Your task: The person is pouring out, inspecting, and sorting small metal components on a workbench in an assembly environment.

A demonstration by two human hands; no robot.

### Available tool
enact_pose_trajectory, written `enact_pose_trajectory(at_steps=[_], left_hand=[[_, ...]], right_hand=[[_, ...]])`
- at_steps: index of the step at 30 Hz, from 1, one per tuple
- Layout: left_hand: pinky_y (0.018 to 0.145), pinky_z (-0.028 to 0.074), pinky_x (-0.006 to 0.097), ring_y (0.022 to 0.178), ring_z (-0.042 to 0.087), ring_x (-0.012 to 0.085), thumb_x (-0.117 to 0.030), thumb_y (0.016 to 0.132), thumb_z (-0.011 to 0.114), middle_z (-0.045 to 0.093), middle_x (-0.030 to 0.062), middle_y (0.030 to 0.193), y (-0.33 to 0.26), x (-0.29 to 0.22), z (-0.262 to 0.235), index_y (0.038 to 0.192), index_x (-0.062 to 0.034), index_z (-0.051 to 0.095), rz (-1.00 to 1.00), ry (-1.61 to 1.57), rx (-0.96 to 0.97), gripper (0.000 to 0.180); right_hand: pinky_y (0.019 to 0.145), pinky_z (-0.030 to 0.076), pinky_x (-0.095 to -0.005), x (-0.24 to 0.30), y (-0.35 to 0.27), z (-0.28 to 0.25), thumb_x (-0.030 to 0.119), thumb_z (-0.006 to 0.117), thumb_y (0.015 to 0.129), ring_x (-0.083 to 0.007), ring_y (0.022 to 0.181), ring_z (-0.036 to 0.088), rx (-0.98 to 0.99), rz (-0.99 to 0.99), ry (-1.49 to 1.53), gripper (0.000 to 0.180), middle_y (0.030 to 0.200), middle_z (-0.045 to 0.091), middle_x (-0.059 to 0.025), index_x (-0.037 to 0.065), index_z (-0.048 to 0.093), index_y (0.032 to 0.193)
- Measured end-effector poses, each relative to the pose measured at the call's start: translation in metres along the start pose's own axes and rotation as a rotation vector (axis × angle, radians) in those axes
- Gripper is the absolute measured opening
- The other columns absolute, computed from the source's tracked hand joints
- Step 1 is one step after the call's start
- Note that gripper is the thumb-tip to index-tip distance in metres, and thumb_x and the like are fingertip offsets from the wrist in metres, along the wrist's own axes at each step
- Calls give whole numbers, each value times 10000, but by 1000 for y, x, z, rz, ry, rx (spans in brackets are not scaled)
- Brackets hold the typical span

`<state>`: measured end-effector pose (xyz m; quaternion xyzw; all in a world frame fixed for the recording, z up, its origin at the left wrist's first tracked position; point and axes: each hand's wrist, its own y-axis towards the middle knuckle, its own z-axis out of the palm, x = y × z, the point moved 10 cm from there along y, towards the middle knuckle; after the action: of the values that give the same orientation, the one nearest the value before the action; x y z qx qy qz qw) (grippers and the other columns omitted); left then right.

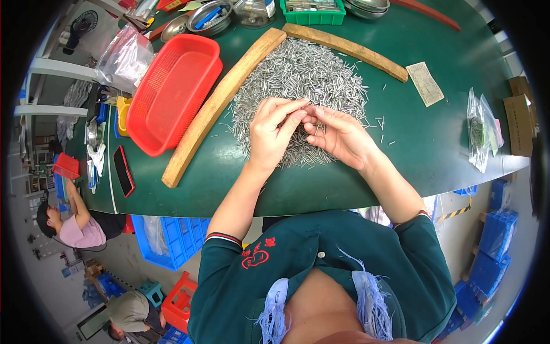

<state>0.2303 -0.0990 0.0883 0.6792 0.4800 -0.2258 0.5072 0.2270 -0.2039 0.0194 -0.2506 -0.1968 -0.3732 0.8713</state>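
A broad heap of small metal pins (321,69) lies on the green table. Above its near part, my left hand (270,131) and my right hand (344,136) meet at the fingertips. The left thumb and index finger are pressed together in a pinch. Facing it, the right hand has its thumb and index finger brought together and its other fingers curled. Whatever sits between the fingertips is too small to make out. Two wooden strips, a left one (223,103) and a right one (349,49), form a corner around the heap's far side.
Left of the heap stands a red plastic basket (215,57), with a red-edged phone (122,172) nearer me. Metal bowls (213,23) and a green basket (314,18) line the far side. Rightward lie a paper slip (424,83) and a plastic bag (481,132). A person (83,229) works at far left.
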Motion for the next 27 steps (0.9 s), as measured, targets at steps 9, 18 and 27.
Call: enact_pose_trajectory(at_steps=[9, 18, 27], left_hand=[[664, 455, 275, 797, 543, 166, -35, 735, 681, 583, 34, 824, 0, -28, 7, 1002, -73, 674, 203, 200, 60, 270], [785, 360, 364, 881, 494, 225, -315, 683, 729, 570, 23, 887, 6, 10, -2, 893, -112, 648, 52, 584, 262, 303], [790, 344, 354, 834, 509, 182, -159, 744, 666, 541, -11, 827, -2, 2, 21, 831, -143, 640, 144, 499, 343, 93]], right_hand=[[551, 420, -177, 1, 1, -8, 235, 568, 894, -37, 655, 470, -56, -11, -195, 180, 761, 493, 40, 59, 550, 931], [497, 370, -179, -9, 3, 1, 177, 459, 911, -46, 644, 434, 61, 148, 388, 129, 752, 440, 32, 54, 490, 888], [505, 375, -183, -9, 4, 2, 177, 487, 877, -48, 640, 446, 84, 151, 350, 113, 755, 467, 25, 70, 493, 841]])
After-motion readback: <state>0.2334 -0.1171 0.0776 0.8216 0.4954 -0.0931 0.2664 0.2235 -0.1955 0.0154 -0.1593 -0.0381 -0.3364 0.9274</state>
